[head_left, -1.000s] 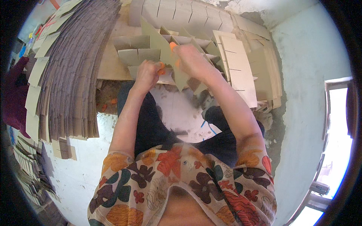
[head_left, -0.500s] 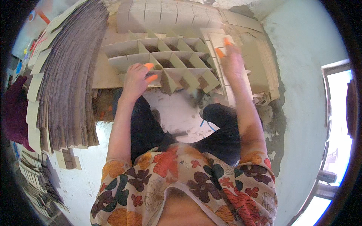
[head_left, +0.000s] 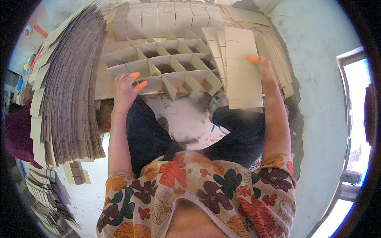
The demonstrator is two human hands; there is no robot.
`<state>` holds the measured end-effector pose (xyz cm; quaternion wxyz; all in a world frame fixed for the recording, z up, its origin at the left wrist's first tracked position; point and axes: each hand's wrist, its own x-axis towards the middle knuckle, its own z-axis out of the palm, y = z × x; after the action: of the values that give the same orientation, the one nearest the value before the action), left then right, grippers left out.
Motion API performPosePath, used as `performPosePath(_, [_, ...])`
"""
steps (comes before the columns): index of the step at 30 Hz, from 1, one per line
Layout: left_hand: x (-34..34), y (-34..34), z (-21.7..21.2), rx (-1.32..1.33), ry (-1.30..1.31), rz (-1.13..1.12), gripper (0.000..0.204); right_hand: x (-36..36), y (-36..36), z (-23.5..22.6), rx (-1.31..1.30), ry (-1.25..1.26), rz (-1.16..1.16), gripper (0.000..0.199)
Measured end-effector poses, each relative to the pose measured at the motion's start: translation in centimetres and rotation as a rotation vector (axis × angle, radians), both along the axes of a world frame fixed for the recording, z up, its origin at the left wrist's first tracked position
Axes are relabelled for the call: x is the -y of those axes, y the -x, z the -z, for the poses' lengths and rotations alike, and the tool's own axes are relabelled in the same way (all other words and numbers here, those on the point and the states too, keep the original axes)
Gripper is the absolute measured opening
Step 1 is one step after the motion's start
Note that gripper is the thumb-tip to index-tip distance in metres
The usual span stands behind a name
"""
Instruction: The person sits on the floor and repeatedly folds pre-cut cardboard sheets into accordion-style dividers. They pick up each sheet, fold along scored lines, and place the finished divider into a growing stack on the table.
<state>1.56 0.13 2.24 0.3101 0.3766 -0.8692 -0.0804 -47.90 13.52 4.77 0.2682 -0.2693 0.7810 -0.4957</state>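
Note:
A cardboard divider grid with several open cells stands on the work surface in front of me. My left hand pinches its near left edge between thumb and forefinger, both wearing orange finger covers. At the grid's right, my right hand grips a flat cardboard strip by its right edge, with orange covers on those fingers too. That strip has short slits and its broad face is turned up toward me. Slotted strips lean between it and the grid.
A tall, long stack of cardboard strips runs along the left. Behind the grid lies a row of slotted cardboard. More cardboard pieces are piled at the right, near the pale wall. Bundled pieces lie at the lower left.
My right hand has moved right and now holds up a separate cardboard strip by its edge. My left hand has shifted left and slightly nearer, still at the grid's near left edge.

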Motion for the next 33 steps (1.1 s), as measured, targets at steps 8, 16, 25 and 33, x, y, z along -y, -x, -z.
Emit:
performPosePath(8, [0.0,-0.4,0.0,-0.171,0.018,-0.061,0.037,-0.8,2.3,-5.3,-0.335,-0.049,0.17,0.034])
performPosePath(16, [0.1,-5.0,-0.2,-0.074,-0.114,-0.131,0.033,5.7,-15.1,-13.9,-0.683,0.483,-0.236,0.04])
performPosePath(25, [1.1,-4.8,1.8,-0.198,-0.247,-0.017,0.011,16.0,-31.1,-9.0,-0.963,0.491,-0.609,0.028])
performPosePath(33, [0.9,-4.6,1.5,-0.27,-0.158,0.014,0.011,19.6,-34.8,-7.0,-0.995,0.401,-0.672,0.033])
